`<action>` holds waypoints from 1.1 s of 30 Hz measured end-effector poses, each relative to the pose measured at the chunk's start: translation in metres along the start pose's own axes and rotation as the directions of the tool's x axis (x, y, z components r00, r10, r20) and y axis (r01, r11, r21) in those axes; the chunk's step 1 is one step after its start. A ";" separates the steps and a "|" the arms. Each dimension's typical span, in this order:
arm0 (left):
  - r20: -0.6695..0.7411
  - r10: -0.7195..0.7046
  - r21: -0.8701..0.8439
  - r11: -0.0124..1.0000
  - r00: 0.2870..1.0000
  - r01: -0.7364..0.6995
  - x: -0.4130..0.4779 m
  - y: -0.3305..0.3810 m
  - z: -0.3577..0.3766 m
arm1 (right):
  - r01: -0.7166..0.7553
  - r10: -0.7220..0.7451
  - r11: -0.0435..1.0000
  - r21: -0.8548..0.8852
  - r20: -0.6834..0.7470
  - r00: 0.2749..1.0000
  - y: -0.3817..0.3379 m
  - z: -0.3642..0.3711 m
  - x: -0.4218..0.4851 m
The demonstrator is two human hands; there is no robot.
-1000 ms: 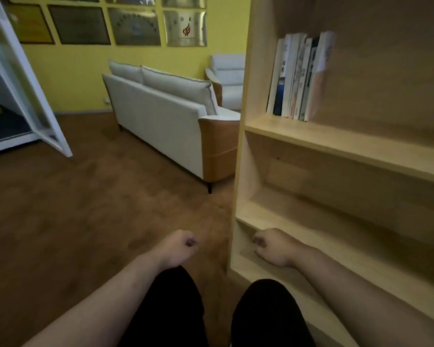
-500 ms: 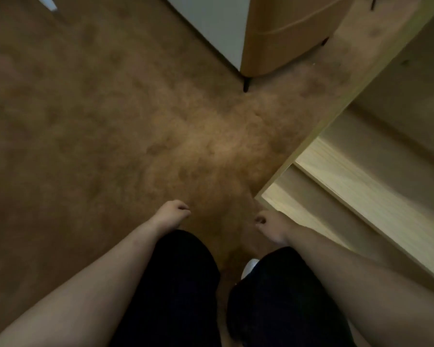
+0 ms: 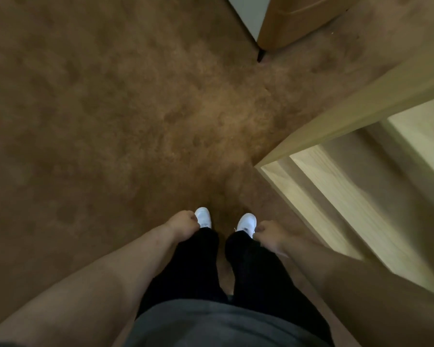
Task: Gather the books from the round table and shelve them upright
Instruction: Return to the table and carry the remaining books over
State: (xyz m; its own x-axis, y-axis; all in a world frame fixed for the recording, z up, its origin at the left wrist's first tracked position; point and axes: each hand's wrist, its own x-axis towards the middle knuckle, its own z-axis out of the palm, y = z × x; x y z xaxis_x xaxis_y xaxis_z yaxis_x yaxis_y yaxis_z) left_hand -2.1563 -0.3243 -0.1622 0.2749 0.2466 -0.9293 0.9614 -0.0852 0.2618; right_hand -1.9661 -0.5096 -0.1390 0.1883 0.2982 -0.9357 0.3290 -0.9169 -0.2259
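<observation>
Looks like a gap btwn trips: no books or round table in view, so can't tell how many are left. Left hand & right hand hang by the thighs at 6 o'clock, fingers loosely curled, holding nothing. Shelf at 3 o'clock, just beside the right arm. Next move, prob.: turn, find the table, grip a book.

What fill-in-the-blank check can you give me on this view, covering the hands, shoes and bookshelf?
1. The left hand and the right hand hang by the legs and hold ____.
2. The shoes on the brown carpet are ____ in colour.
3. The wooden bookshelf stands on the person's ____ side.

Missing words: nothing; white; right
</observation>
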 end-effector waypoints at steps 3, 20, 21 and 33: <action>0.009 0.067 0.106 0.992 0.998 -0.067 -0.045 0.004 -0.027 | 0.027 -0.026 1.000 0.009 -0.022 0.999 -0.026 -0.018 -0.040; -0.120 0.127 -0.031 0.991 0.985 -0.132 -0.087 0.012 -0.160 | 0.206 -0.234 0.956 -0.209 -0.123 0.964 -0.145 -0.107 -0.071; -0.107 0.119 -0.026 0.992 0.987 -0.123 -0.084 0.015 -0.168 | 0.208 -0.238 0.952 -0.225 -0.114 0.965 -0.150 -0.116 -0.067; -0.069 0.041 0.182 0.983 0.997 -0.028 -0.008 0.113 -0.352 | 0.085 -0.089 0.996 -0.032 -0.190 0.978 -0.203 -0.266 0.016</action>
State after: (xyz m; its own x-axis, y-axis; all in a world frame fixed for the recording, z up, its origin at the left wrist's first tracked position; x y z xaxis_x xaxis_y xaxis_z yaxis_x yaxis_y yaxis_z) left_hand -2.0451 0.0045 -0.0337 0.3143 0.3093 -0.8976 0.9347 -0.2661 0.2356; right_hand -1.7841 -0.2478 -0.0357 0.3304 0.4238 -0.8433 0.3730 -0.8794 -0.2958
